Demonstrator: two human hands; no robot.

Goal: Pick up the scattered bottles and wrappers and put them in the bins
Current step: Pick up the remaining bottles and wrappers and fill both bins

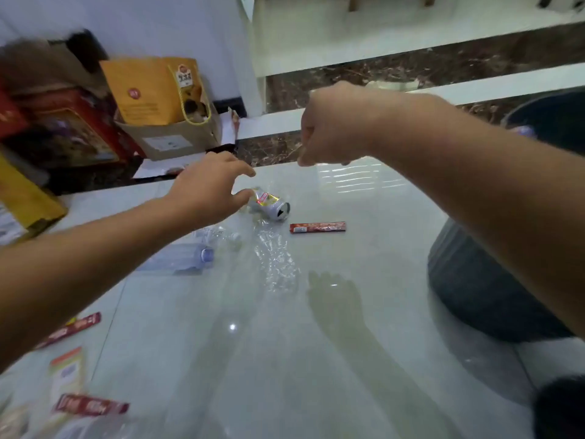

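My left hand [209, 188] reaches over the glossy floor with its fingers spread, the thumb just touching a crushed silver drink can [273, 206] that lies on its side. My right hand [332, 128] hovers higher, back toward me, fingers curled under, with nothing visible in it. A red stick wrapper [317, 227] lies right of the can. A clear bottle with a bluish cap [186, 256], a crumpled clear bottle [221, 234] and clear plastic film [275, 264] lie under my left arm. A dark bin [474, 280] stands under my right forearm.
More red wrappers [72, 327] [90, 405] and a pale packet [66, 372] lie at lower left. A cardboard box [177, 141], a yellow bag [152, 90] and a red tin [63, 131] crowd the left wall. A second dark bin [557, 122] sits far right, behind my arm.
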